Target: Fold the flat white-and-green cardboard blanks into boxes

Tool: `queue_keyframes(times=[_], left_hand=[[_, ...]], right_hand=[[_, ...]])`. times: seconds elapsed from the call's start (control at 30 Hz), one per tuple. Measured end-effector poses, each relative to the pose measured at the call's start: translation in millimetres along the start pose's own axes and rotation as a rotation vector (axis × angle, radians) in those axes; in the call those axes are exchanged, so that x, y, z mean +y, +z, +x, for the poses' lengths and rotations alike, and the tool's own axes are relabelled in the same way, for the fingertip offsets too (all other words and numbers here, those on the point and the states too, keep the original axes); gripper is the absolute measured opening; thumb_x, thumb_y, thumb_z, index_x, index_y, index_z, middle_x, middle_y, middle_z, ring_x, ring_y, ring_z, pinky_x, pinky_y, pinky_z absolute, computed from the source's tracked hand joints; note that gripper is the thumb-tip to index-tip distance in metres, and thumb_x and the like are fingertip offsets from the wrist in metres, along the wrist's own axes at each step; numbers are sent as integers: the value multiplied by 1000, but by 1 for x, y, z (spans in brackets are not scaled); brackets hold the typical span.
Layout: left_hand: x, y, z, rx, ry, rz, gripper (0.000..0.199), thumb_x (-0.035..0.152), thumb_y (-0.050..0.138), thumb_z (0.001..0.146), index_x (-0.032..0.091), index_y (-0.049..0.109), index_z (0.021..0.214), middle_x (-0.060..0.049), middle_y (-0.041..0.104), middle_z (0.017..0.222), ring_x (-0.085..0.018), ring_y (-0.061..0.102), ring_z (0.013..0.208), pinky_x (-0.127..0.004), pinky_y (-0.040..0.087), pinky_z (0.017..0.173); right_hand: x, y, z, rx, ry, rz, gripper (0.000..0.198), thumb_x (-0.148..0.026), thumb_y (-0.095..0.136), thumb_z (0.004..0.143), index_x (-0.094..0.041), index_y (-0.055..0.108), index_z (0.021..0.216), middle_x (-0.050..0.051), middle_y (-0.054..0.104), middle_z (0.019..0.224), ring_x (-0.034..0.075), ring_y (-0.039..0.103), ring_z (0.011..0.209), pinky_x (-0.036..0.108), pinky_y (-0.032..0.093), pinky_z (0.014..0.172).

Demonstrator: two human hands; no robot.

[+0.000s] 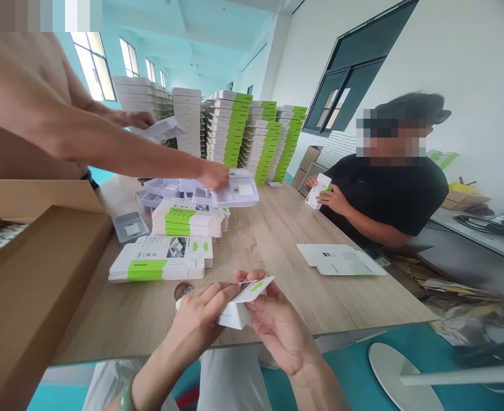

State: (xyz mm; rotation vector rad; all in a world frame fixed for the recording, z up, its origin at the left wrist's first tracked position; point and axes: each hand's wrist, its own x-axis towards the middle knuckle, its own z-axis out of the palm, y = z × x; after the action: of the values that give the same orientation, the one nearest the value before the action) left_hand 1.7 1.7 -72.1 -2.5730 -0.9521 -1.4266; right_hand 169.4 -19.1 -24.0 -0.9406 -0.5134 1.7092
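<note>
Between my two hands, just over the table's near edge, is a small white carton (pixel 233 315) with a green-marked flap standing up at its right end. My left hand (pixel 200 311) wraps over the carton's body from the left. At the flap end, my right hand (pixel 277 322) grips with thumb and fingers. Beyond my left hand lie a stack of flat printed cartons (pixel 157 260) and a second, taller stack (pixel 187 220) behind it. A small round brown object (pixel 184 289) sits beside my left hand, partly hidden.
At left stands an open cardboard box (pixel 41 274). A co-worker's arm reaches across, holding a clear plastic tray (pixel 237 188) above more trays (pixel 161 186). On the right another person handles a white carton (pixel 318 192), near a flattened carton (pixel 341 260). Tall carton stacks (pixel 230 128) rise behind.
</note>
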Motion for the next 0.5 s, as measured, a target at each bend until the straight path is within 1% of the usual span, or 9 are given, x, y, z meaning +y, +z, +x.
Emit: queue_keyframes(times=[0.1,0.17,0.27,0.3,0.37,0.43,0.5], left_hand=[[0,1,-3,25,-76,-80,32,8,58,92,25,59,120,-5,82,96,-19,78,74,-25,56,61],[0,1,-7,51,-178,-173,29,15,69,90,26,64,116,-2,82,93,-18,77,72,-23,56,60],[2,1,-11,57,-425,-347,32,31,86,79,25,70,107,1,80,81,-17,73,62,-21,53,54],[3,1,-12,67,-535,-410,36,35,88,76,24,72,106,1,80,80,-17,73,64,-22,54,56],[6,2,-12,120,-758,-551,44,41,89,72,23,73,109,-3,82,91,-21,76,77,-26,59,68],[9,2,-10,194,-921,-675,53,43,91,68,21,72,113,-7,82,104,-25,76,92,-30,60,78],[11,3,-5,251,-998,-737,57,44,92,66,20,72,113,-9,81,108,-28,76,97,-33,60,81]], right_hand=[[2,2,-2,9,-61,-65,43,-26,99,48,-26,75,83,1,77,115,20,66,105,27,53,79],[2,3,-2,2,-117,-113,37,-35,96,56,-25,77,86,4,78,115,22,66,108,26,52,79],[0,3,2,27,-185,-124,31,-42,88,65,-22,79,87,7,80,105,25,70,104,30,54,79],[0,2,3,51,-197,-113,30,-42,87,67,-22,79,88,7,81,100,26,71,102,32,54,80],[1,0,6,89,-232,-86,34,-45,85,69,-23,78,93,6,81,97,28,72,102,35,56,83],[8,-3,7,90,-294,-101,44,-55,80,76,-24,76,107,8,80,108,30,71,109,39,57,89],[22,-5,5,94,-366,-208,58,-67,66,86,-25,68,127,10,74,128,30,68,120,42,56,98]])
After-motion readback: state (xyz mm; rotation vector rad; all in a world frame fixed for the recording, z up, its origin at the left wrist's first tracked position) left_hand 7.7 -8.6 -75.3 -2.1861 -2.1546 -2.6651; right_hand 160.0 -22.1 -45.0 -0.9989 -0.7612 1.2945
